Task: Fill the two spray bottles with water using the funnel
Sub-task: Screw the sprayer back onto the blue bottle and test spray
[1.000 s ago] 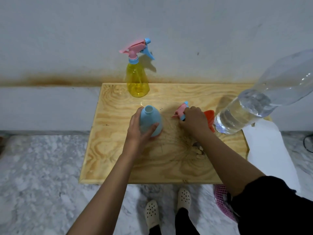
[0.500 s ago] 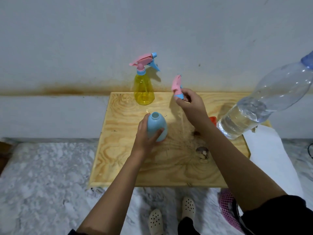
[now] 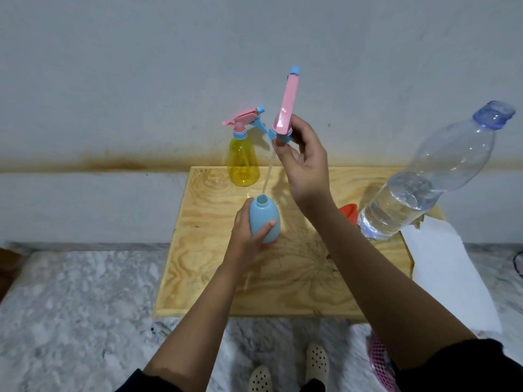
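Raised since the earlier frames: right hand (image 3: 304, 162) now pinches the pink-and-blue spray head (image 3: 287, 108) by its collar, high at centre frame. Its thin clear dip tube (image 3: 267, 174) hangs with the tip just above the open neck of the blue bottle (image 3: 264, 219). Left hand (image 3: 246, 236) wraps that bottle, upright on the plywood board (image 3: 203, 264). Likely refitting; fill level unreadable through opaque matte plastic. Yellow bottle (image 3: 243, 162), translucent, capped, stands behind. Orange funnel (image 3: 349, 212) lies beside the clear water bottle (image 3: 424, 182), right.
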`<state>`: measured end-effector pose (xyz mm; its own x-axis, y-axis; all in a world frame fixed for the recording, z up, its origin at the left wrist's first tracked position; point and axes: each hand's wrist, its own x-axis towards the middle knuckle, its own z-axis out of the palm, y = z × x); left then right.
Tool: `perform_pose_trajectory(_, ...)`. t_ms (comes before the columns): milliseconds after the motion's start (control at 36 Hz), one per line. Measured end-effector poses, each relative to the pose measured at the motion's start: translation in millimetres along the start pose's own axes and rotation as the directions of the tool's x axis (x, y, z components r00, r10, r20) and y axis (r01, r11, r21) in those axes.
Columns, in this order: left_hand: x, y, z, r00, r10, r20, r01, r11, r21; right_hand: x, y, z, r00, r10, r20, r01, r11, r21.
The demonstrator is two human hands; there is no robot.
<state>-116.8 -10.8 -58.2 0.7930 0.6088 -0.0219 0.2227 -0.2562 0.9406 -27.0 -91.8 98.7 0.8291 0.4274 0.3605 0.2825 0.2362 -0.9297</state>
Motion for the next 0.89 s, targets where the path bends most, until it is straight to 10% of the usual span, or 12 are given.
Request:
perform_pose_trajectory(333, 5, -12, 4, 0.986, 0.163, -0.019, -0.161, 0.983, 0.087, -35, 79, -1, 0.971, 0.179, 0.158, -0.134, 0.957, -0.259)
perform_pose_trajectory(889, 23, -17, 9, 0.961, 0.251, 0.117, -0.259, 0.965, 0.053, -16, 97, -26, 0.912, 0.328, 0.247, -0.277, 0.935, -0.22)
